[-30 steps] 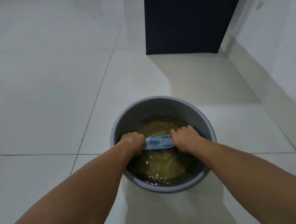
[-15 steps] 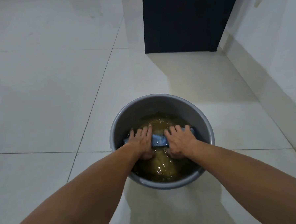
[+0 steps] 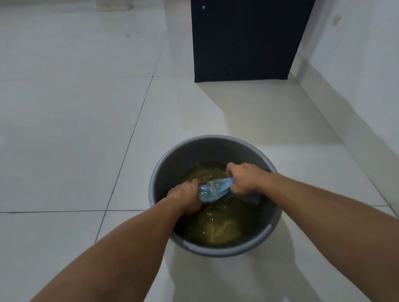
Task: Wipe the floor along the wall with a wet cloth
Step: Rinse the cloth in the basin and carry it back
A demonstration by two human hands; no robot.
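A grey round bucket (image 3: pixel 184 151) stands on the white tiled floor, holding murky yellowish water. A light blue cloth (image 3: pixel 213 189), wet and bunched into a roll, is stretched just above the water inside it. My left hand (image 3: pixel 186 195) is shut on the cloth's left end. My right hand (image 3: pixel 243 177) is shut on its right end, a little farther back. A loose corner of the cloth hangs into the water below my right wrist.
A white wall with a tiled skirting (image 3: pixel 359 128) runs along the right side. A dark cabinet (image 3: pixel 245 33) stands on the floor against that wall, beyond the bucket. Glossy floor tiles (image 3: pixel 65 123) spread out to the left.
Half a second ago both hands lay flat, pressing the cloth down in the water. Now they are closed around its ends and have lifted it, bunched, above the surface.
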